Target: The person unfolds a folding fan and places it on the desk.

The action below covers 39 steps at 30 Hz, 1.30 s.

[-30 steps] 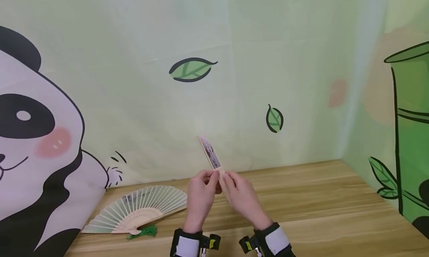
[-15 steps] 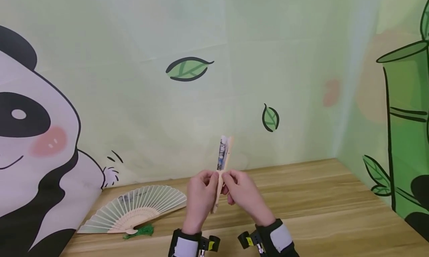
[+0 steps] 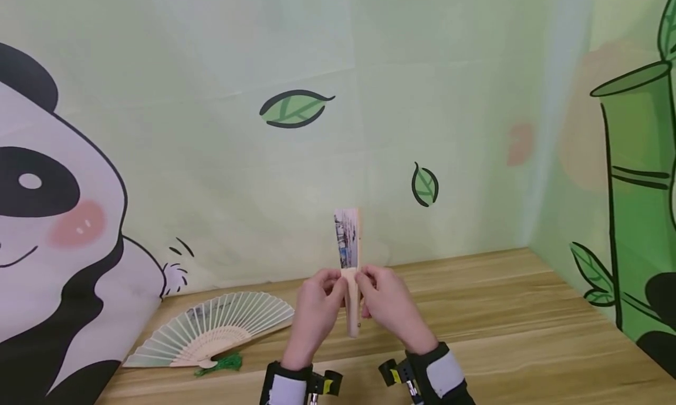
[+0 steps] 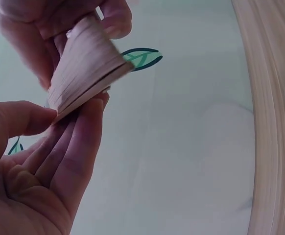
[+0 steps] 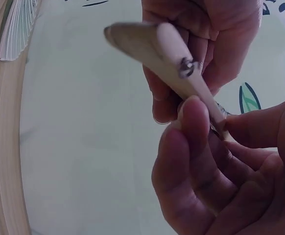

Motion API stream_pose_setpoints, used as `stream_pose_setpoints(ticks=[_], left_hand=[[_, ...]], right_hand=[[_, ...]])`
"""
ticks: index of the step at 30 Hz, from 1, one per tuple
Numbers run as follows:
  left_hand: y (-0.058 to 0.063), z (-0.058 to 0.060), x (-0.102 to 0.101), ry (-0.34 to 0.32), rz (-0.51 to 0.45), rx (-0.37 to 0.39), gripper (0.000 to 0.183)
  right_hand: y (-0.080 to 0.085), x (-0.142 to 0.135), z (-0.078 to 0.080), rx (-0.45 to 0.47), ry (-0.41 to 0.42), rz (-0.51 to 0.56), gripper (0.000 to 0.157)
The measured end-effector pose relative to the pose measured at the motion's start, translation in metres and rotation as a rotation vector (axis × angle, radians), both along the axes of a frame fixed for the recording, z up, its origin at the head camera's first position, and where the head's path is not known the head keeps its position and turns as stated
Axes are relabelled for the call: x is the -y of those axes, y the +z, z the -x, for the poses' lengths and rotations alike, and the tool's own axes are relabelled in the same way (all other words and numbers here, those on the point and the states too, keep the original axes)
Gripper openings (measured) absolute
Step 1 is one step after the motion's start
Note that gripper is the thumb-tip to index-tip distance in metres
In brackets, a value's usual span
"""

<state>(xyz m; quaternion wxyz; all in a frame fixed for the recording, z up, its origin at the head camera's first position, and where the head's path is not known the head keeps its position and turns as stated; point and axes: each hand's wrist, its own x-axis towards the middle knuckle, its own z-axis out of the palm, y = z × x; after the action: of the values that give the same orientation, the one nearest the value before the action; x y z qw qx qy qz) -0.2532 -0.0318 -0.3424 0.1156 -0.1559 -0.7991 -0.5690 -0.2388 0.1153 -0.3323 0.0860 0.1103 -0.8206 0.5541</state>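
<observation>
Both hands hold a nearly folded fan point(image 3: 347, 238) upright in front of me, above the table. Its pale wooden sticks and a strip of printed leaf show in the head view. My left hand point(image 3: 319, 311) pinches the left side between thumb and fingers, and my right hand point(image 3: 388, 308) pinches the right side at the same height. In the left wrist view the stacked wooden sticks point(image 4: 86, 63) fill the space between the two hands. The right wrist view shows a metal rivet point(image 5: 186, 67) at the fan's lower end.
A spread green folding fan point(image 3: 227, 326) with a green tassel point(image 3: 227, 363) lies on the wooden table point(image 3: 502, 317) at the left. Behind stands a printed backdrop point(image 3: 211, 158) with a panda, leaves and bamboo. Each wrist wears a strapped camera.
The held fan has turned from leaning left to nearly upright, and its printed leaf now faces me more broadly. Both hands keep hold of it. The spread fan stays on the table.
</observation>
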Motion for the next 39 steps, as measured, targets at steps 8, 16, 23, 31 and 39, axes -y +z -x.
stream_pose_setpoints(ticks=[8,16,23,31,39], left_hand=[[0.001,0.000,0.010,-0.071,-0.075,0.028,0.018],[0.008,-0.007,0.015,-0.090,-0.107,0.023,0.019],[0.014,-0.013,0.013,-0.107,-0.117,0.022,0.019],[-0.001,-0.001,0.019,-0.139,-0.184,0.056,0.026],[0.002,-0.003,0.022,-0.133,-0.215,0.068,0.028]], right_hand=[[0.005,0.003,-0.003,-0.051,-0.051,0.035,0.021],[0.010,0.003,-0.005,-0.020,-0.063,0.082,0.018],[0.008,-0.002,-0.007,-0.017,-0.062,0.157,0.013],[0.010,-0.005,-0.010,0.048,0.000,0.292,0.016],[0.011,-0.002,-0.011,0.089,0.017,0.369,0.016]])
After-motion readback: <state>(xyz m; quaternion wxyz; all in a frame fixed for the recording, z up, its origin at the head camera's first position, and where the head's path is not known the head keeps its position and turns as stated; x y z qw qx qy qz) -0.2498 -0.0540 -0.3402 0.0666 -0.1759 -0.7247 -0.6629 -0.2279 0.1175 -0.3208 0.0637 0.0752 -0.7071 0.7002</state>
